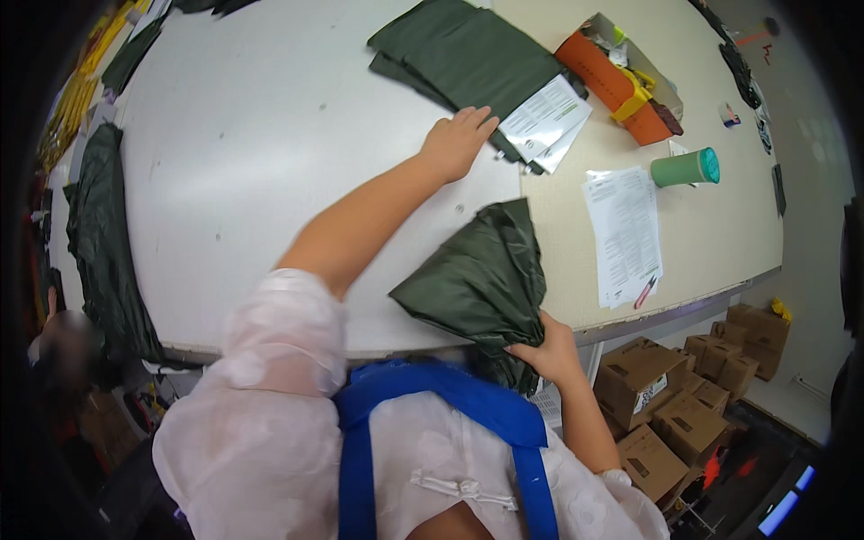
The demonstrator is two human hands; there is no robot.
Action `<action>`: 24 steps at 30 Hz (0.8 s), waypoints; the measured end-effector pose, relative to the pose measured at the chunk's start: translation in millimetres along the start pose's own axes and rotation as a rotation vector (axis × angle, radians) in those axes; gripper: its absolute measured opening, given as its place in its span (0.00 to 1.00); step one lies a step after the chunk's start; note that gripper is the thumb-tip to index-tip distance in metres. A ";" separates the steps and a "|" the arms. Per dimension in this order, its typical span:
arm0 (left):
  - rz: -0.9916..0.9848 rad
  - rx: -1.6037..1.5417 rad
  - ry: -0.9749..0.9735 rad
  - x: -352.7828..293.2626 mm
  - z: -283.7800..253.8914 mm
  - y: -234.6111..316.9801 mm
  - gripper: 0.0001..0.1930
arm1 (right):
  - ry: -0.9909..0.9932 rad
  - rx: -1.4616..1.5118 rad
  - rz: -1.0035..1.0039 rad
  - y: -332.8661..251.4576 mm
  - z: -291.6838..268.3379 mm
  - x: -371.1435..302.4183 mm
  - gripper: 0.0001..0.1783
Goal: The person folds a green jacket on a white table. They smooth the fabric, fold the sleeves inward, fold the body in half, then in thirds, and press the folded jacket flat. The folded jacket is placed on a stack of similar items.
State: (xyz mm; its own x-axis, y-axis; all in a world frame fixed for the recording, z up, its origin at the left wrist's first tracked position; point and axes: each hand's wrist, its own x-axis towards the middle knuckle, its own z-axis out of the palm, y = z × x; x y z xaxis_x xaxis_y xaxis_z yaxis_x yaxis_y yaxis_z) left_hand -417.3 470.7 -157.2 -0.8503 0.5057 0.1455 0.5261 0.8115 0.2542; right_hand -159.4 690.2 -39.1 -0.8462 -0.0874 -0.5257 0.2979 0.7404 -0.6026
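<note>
My right hand (551,353) is closed around the gathered end of a dark green fabric piece (486,274), at the table's front edge. The piece fans out over the tabletop from my grip, and its lower end hangs over the edge in front of me. Farther off, my left hand (457,144) lies with fingers stretched out at the near corner of a folded dark green fabric stack (468,54). Just right of those fingers, printed sheets (544,117) with a glossy surface rest on the stack's corner.
An orange box (612,85) with yellow-handled items stands at the back right. A green cup (684,167) lies near loose papers (623,234) and a red pen (645,292). More dark green fabric (101,225) drapes at left. Cardboard boxes (639,378) stand below right.
</note>
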 end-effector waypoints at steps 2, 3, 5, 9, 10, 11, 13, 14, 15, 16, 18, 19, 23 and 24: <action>0.012 0.112 0.168 31.0 17.0 9.8 0.23 | 0.054 0.157 0.081 15.9 -8.9 -4.6 0.33; 0.024 0.096 0.044 43.5 14.6 11.0 0.18 | 0.077 0.235 0.123 22.8 -12.4 -6.5 0.33; 0.045 0.068 -0.212 61.7 4.5 8.6 0.10 | 0.084 0.352 0.180 40.9 -13.1 -6.1 0.31; 0.096 -0.192 -0.076 45.6 -9.1 -14.4 0.04 | 0.068 0.698 0.217 72.3 -8.3 -3.0 0.28; 0.091 -0.199 -0.017 31.2 -18.5 -19.6 0.06 | 0.056 0.776 0.221 73.2 -10.9 -4.2 0.27; 0.076 -0.199 0.042 6.6 -38.1 -22.3 0.07 | 0.070 0.767 0.182 66.4 -20.3 -5.2 0.27; 0.101 -0.135 0.107 -62.9 -64.9 -31.3 0.10 | 0.110 0.750 0.142 62.0 -33.2 -5.1 0.26; 0.166 -0.159 0.086 -99.0 -78.6 -35.5 0.11 | 0.117 0.741 0.111 57.5 -40.7 -2.7 0.27; 0.234 -0.185 0.061 -135.9 -90.3 -38.7 0.12 | 0.116 0.760 0.110 52.2 -46.0 -0.3 0.26; 0.185 -0.202 0.007 -176.2 -98.3 -41.9 0.13 | 0.102 0.762 0.074 43.6 -50.3 2.6 0.27; 0.042 -0.213 -0.059 -251.9 -102.6 -49.0 0.14 | 0.069 0.760 0.007 28.2 -48.1 14.7 0.27; -0.057 -0.211 -0.071 -291.1 -97.3 -50.8 0.14 | 0.045 0.752 -0.019 21.1 -42.7 20.7 0.28; -0.391 -0.114 -0.080 -376.9 -86.8 -11.7 0.19 | -0.093 0.753 0.008 -6.9 -0.2 43.0 0.29; -0.498 -0.131 -0.061 -382.0 -88.1 5.4 0.23 | -0.154 0.841 0.020 -16.8 10.6 46.9 0.29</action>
State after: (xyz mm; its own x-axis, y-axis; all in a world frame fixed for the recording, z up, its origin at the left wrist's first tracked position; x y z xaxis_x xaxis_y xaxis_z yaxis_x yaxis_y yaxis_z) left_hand -90.6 256.2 -127.2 -0.9931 0.0868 -0.0788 0.0487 0.9167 0.3966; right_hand -199.4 666.5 -60.0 -0.7858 -0.2140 -0.5803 0.5927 0.0076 -0.8054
